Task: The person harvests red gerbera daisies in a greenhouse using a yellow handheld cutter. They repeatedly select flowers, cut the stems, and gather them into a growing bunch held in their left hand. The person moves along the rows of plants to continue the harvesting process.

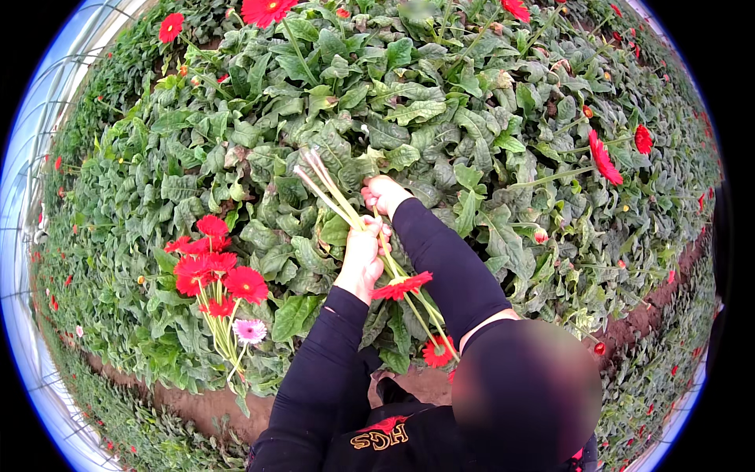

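My left hand [363, 253] is closed around several gerbera stems [330, 192], their pale cut ends pointing up and away over the leaves. My right hand [383, 193] is just beyond it, fingers curled at the end of one green stem, which slants down past my left hand. A red gerbera bloom [401, 285] hangs beside my left wrist, and another red bloom [437, 352] lies lower, near my right elbow. On the leaves to the left rests a bunch of red gerberas [206, 265] with one pink-and-white gerbera [249, 331], its stems pointing towards me.
Dense gerbera foliage [419, 112] fills the bed before me. Standing red gerberas [603, 158] rise at the right, others at the top. A bare soil path [200, 407] runs between this bed and the plants behind. Greenhouse framing [35, 147] curves along the left rim.
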`<action>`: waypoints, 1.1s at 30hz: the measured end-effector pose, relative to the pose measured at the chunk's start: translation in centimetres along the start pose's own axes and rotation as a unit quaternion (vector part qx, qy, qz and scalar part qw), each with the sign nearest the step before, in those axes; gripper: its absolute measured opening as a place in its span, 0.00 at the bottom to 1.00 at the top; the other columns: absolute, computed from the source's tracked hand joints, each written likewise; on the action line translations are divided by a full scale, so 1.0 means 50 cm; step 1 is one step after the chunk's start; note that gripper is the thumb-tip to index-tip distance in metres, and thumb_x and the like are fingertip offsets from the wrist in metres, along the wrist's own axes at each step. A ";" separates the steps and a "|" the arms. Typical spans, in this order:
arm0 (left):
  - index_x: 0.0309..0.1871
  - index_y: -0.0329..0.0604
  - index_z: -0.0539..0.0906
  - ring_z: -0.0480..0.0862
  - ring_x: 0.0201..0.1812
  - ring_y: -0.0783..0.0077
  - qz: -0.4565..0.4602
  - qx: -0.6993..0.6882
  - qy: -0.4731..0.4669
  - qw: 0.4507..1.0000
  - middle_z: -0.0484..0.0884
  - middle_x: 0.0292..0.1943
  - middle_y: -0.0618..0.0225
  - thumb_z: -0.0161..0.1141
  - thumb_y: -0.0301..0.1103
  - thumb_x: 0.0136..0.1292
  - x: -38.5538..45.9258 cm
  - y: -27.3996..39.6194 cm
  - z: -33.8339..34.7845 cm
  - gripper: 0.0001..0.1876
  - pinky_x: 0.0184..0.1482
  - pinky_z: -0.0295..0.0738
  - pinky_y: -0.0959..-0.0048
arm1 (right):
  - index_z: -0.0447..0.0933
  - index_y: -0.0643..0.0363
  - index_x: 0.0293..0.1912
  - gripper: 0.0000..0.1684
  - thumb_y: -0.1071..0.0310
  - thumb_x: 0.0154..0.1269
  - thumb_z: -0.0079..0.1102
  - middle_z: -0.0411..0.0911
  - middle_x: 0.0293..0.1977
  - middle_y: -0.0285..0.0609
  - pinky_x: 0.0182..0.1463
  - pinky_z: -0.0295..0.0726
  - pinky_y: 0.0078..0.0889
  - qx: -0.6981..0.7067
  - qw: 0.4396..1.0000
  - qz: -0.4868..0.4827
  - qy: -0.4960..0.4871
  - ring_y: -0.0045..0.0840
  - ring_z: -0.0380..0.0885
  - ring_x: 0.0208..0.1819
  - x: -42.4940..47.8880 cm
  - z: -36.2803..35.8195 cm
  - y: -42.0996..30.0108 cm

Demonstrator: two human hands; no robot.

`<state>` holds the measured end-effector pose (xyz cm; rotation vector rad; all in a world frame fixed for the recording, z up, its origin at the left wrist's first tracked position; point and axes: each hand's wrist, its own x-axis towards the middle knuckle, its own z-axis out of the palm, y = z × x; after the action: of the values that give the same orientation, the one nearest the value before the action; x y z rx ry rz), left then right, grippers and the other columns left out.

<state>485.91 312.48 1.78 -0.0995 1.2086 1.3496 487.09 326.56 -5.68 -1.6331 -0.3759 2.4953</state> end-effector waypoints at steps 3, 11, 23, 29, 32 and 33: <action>0.32 0.49 0.69 0.73 0.20 0.78 -0.034 0.011 0.035 0.999 0.75 0.22 0.70 0.50 0.28 0.65 -0.024 -0.028 0.014 0.05 0.19 0.66 0.79 | 0.58 0.57 0.28 0.10 0.72 0.67 0.30 0.57 0.15 0.35 0.11 0.46 0.22 0.025 1.000 -0.002 0.006 0.17 0.49 0.09 -0.017 -0.040 0.042; 0.44 0.48 0.70 0.66 0.18 0.84 -0.043 0.054 -0.058 0.996 0.78 0.27 0.68 0.54 0.39 0.66 -0.115 -0.026 0.084 0.10 0.18 0.57 0.86 | 0.67 0.61 0.43 0.13 0.62 0.72 0.38 0.55 0.16 0.27 0.11 0.48 0.11 0.084 0.991 -0.016 -0.099 0.09 0.50 0.14 -0.219 -0.154 0.013; 0.50 0.43 0.72 0.64 0.23 0.86 -0.050 0.171 -0.263 0.948 0.80 0.42 0.66 0.48 0.45 0.68 -0.293 -0.026 0.172 0.16 0.21 0.60 0.89 | 0.69 0.55 0.39 0.14 0.57 0.73 0.38 0.57 0.21 0.24 0.22 0.54 0.10 -0.003 0.879 -0.476 -0.034 0.07 0.53 0.20 -0.659 -0.232 0.190; 0.39 0.49 0.73 0.65 0.25 0.85 -0.120 0.270 -0.305 0.906 0.69 0.25 0.79 0.52 0.44 0.66 -0.359 -0.130 0.220 0.10 0.24 0.60 0.86 | 0.71 0.56 0.38 0.14 0.58 0.72 0.40 0.61 0.23 0.25 0.25 0.60 0.11 0.123 0.855 -0.502 0.034 0.08 0.58 0.22 -0.673 -0.240 0.173; 0.38 0.47 0.74 0.70 0.26 0.84 -0.085 0.301 -0.331 0.890 0.75 0.26 0.74 0.49 0.45 0.68 -0.340 -0.127 0.221 0.12 0.27 0.62 0.84 | 0.74 0.57 0.43 0.16 0.58 0.72 0.41 0.67 0.27 0.29 0.32 0.68 0.15 0.071 0.862 -0.501 0.031 0.12 0.65 0.29 -0.662 -0.275 0.153; 0.37 0.47 0.74 0.71 0.27 0.83 -0.074 0.305 -0.341 0.886 0.76 0.26 0.73 0.48 0.45 0.68 -0.327 -0.120 0.218 0.12 0.28 0.63 0.84 | 0.74 0.57 0.45 0.16 0.58 0.72 0.41 0.69 0.29 0.30 0.34 0.70 0.16 0.062 0.864 -0.499 0.026 0.14 0.68 0.31 -0.655 -0.297 0.137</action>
<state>500.91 306.84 14.67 0.6707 0.9290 0.7092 514.04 313.86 15.60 -1.0208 -0.7830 1.6270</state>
